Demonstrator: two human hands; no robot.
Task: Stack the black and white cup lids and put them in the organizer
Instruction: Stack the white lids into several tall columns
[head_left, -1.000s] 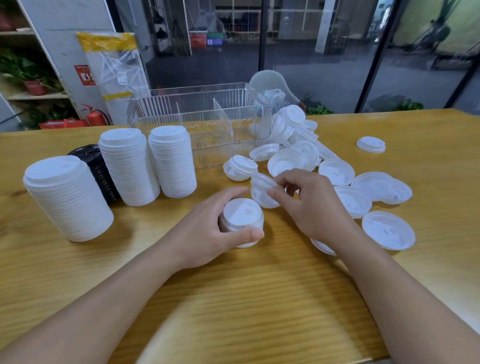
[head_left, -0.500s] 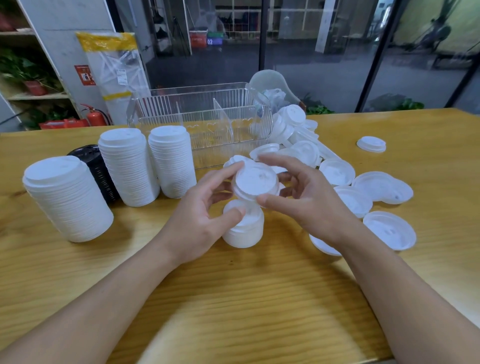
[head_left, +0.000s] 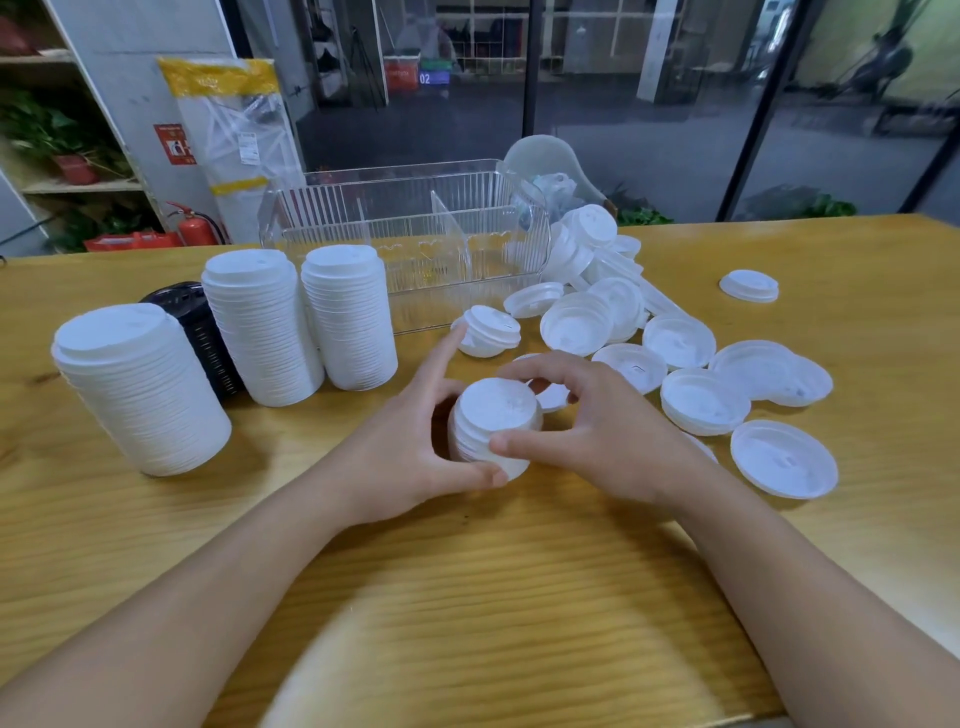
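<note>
Lifted lid now down on short stack (head_left: 493, 423), both hands (head_left: 597, 441) curled around it; three tall white stacks (head_left: 140, 387), seemingly one black (head_left: 200, 338).

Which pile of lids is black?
The short black stack, tucked behind the tall white stacks on the left; every other pile is white.

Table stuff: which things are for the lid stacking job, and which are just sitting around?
For the job:
small white stack, held by left hand and right hand
loose white lids
tall white stacks
black lid stack
clear organizer

Just sitting around:
fire extinguisher
potted plant
wrapped package
</note>
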